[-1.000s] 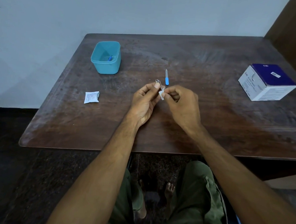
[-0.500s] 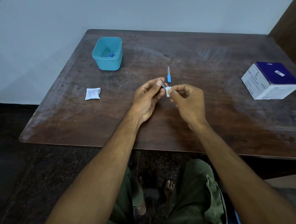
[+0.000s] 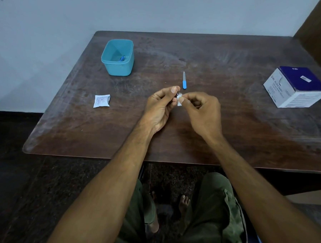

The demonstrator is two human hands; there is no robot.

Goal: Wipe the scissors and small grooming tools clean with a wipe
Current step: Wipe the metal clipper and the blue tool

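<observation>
My left hand (image 3: 160,106) pinches a small metal grooming tool (image 3: 176,96) between thumb and fingers; almost all of the tool is hidden in the grip. My right hand (image 3: 201,110) holds a small white wipe (image 3: 179,100) pressed against that tool at the fingertips. Both hands hover over the middle of the dark wooden table (image 3: 229,134). A nail file with a blue handle (image 3: 184,80) lies on the table just beyond my hands. A teal plastic tub (image 3: 117,57) at the back left holds a blue-handled tool (image 3: 122,58).
A torn white wipe sachet (image 3: 101,100) lies on the table to the left of my hands. A white and dark blue box (image 3: 295,86) stands at the right edge. A wall runs behind the table; my knees are under its front edge.
The metal tool has slid deeper into my left hand, so its loop no longer shows. The wipe in my right hand has moved along it toward the left fingertips.
</observation>
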